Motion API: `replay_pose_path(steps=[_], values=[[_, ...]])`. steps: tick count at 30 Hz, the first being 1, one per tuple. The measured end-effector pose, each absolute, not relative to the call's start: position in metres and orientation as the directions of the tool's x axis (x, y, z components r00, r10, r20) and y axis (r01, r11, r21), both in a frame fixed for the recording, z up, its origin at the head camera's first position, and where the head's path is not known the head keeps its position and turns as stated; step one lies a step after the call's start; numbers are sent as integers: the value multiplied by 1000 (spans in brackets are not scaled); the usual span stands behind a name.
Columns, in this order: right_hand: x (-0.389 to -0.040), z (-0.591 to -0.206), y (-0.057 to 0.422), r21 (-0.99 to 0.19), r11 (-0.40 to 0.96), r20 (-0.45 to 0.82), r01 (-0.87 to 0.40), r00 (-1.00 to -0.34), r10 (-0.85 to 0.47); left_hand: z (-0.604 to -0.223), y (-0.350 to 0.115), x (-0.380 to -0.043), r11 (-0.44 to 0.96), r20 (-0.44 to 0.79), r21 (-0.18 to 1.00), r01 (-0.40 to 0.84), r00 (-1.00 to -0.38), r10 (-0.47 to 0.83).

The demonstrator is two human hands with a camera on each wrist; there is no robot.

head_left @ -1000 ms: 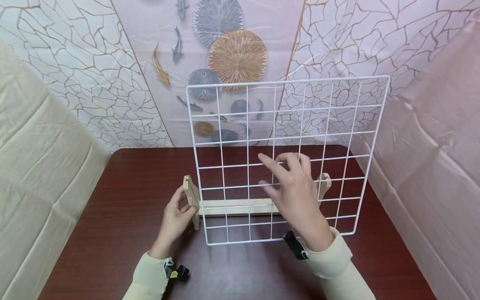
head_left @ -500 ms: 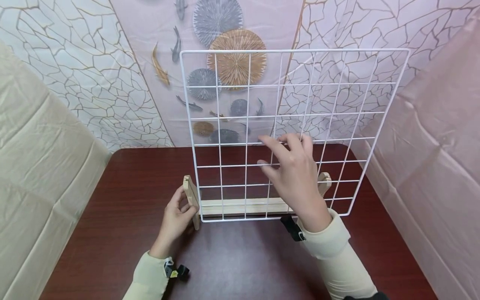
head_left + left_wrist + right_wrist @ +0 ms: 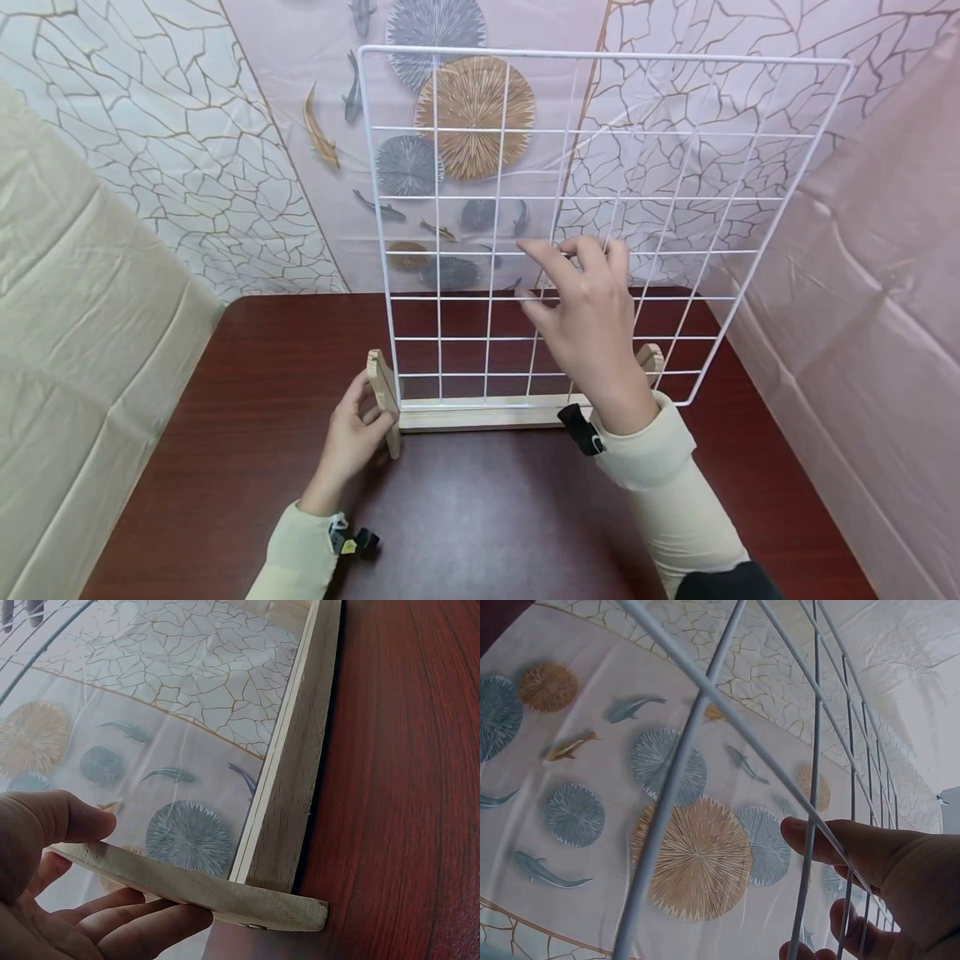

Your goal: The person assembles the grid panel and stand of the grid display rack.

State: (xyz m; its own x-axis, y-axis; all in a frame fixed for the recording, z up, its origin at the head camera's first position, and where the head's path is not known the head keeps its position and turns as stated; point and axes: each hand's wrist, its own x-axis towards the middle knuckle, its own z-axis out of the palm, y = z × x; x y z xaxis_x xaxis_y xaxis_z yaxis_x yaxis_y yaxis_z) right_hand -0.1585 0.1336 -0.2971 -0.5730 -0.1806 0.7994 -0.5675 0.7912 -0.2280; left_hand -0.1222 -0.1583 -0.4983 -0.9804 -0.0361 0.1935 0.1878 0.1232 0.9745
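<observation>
My right hand [image 3: 592, 325] grips a white wire grid panel [image 3: 600, 55], thumb on the near side and fingers through the mesh in the right wrist view. The panel is raised roughly upright, and its bottom edge overlaps the wooden crossbar [image 3: 480, 421] of a pale wooden stand in the head view. With the thumb on one face and fingers on the other, my left hand [image 3: 352, 433] pinches the stand's left end piece [image 3: 382, 392]. That end piece meets the crossbar at a corner in the left wrist view. Behind the panel, the right end piece [image 3: 650, 360] is partly hidden by my right forearm.
The stand rests on a dark red-brown table [image 3: 285, 350] with rounded far corners. A patterned cloth backdrop [image 3: 187, 150] hangs behind it. Pale quilted fabric walls [image 3: 877, 275] close in the left and right sides.
My right hand has lifted the grid panel up and away, bringing its bottom edge from in front of the stand up to the crossbar. My left hand has stayed in place.
</observation>
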Motion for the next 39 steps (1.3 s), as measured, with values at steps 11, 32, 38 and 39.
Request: replay_pose_path(steps=[11, 32, 38, 39], values=[[-169, -289, 129, -212, 776, 832, -594, -527, -177, -498, -160, -124, 83, 151, 985, 151, -988, 14], [-184, -279, 113, -182, 759, 859, -625, -477, -187, -497, -160, -126, 96, 155, 983, 155, -988, 10], [-187, -277, 109, -169, 770, 859, -616, -475, -191, -496, -160, -125, 94, 152, 984, 152, -988, 7], [-187, -277, 108, -170, 771, 859, -614, -476, -189, -496, -160, -125, 91, 148, 985, 148, -989, 7]])
